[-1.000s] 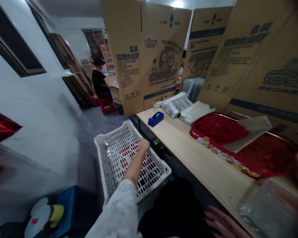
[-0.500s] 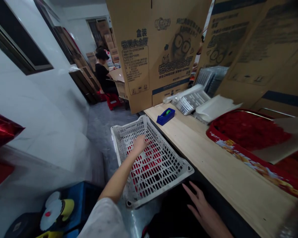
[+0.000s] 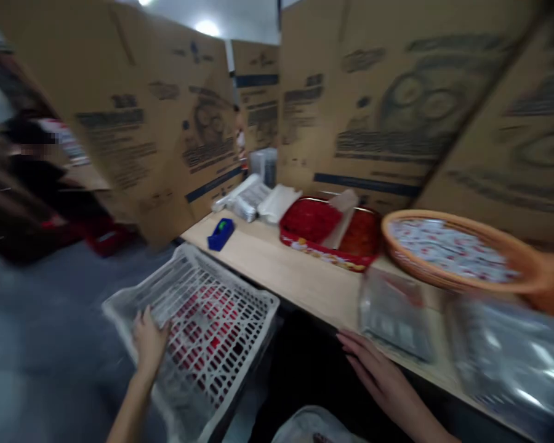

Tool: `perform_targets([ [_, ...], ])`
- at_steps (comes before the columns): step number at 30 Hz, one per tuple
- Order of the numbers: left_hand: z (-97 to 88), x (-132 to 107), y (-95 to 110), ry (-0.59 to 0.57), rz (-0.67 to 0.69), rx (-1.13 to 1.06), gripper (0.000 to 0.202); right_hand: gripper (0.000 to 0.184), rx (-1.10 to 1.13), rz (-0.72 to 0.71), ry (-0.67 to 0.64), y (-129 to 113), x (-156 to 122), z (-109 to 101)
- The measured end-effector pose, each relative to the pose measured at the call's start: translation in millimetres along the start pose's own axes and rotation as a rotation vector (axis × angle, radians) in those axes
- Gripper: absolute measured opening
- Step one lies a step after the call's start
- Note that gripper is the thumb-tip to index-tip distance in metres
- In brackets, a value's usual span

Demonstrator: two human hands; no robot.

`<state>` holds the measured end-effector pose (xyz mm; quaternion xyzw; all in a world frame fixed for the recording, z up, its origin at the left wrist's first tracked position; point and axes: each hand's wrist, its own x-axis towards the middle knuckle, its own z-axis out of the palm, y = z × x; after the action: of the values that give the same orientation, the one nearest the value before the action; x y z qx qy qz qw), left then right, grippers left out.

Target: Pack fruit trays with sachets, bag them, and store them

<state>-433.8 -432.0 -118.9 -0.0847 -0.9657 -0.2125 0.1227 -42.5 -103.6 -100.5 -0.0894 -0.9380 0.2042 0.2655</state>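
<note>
My left hand is over the left side of a white slatted plastic crate, with thumb and fingers apart. It is blurred, and I see nothing held in it; whether it touches the crate I cannot tell. Red and dark patches show through the slots of the crate's bottom. My right hand lies at the front edge of the wooden table, its fingers stretched out and holding nothing. Close beside that hand is a clear plastic pack.
On the table stand a blue tape dispenser, clear trays, a red tray of red food and an orange basket of small white packets. Shiny plastic bags lie right. Cardboard walls the back; a person sits left.
My view has swung to the right, bringing the basket and plastic bags into sight. My left hand has drawn back from mid-crate toward its left side. My right hand now lies beside the clear pack.
</note>
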Motion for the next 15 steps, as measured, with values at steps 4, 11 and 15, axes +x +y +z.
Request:
perform_targets([
  [4, 27.7, 26.4, 56.9, 0.016, 0.385, -0.141, 0.070, 0.037, -0.181, 0.152, 0.291, -9.2, -37.0, -49.1],
  [11, 47.0, 2.8, 172.0, -0.092, 0.874, -0.397, 0.061, 0.021, -0.348, 0.453, 0.671, -13.8, -87.5, -107.0],
  [15, 47.7, -12.7, 206.9, -0.191, 1.071, -0.539, 0.050, 0.023, -0.410, 0.518, 0.773, 4.1, -83.9, -130.9],
])
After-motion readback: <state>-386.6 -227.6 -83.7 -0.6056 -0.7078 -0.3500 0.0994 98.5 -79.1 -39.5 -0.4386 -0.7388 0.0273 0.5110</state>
